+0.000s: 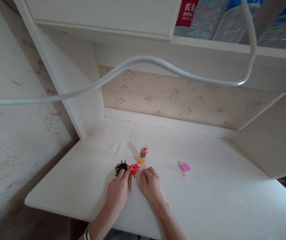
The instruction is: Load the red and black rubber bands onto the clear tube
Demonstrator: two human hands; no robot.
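Observation:
On the white desk, a small heap of red bands (pixel 133 169), which look like tiny elastic hair ties, lies between my hands. A black heap of similar bands (pixel 120 166) sits just left of it, partly behind my left fingers. My left hand (pixel 119 186) is closed at the near edge of the red heap; its fingertips are partly hidden. A thin red strand runs from the heap to my right hand (pixel 151 185), whose thumb and fingers pinch its end. Right behind the red heap stands a small clear jar (pixel 143 153) with red, blue and yellow pieces inside.
A pink lid-like piece with a loop (pixel 185 167) lies to the right on the desk (pixel 208 200). A white cable (pixel 145 59) crosses in front of the view. Overhead, a shelf (pixel 233 45) holds plastic bottles (pixel 208 20). A side panel (pixel 80 83) bounds the left.

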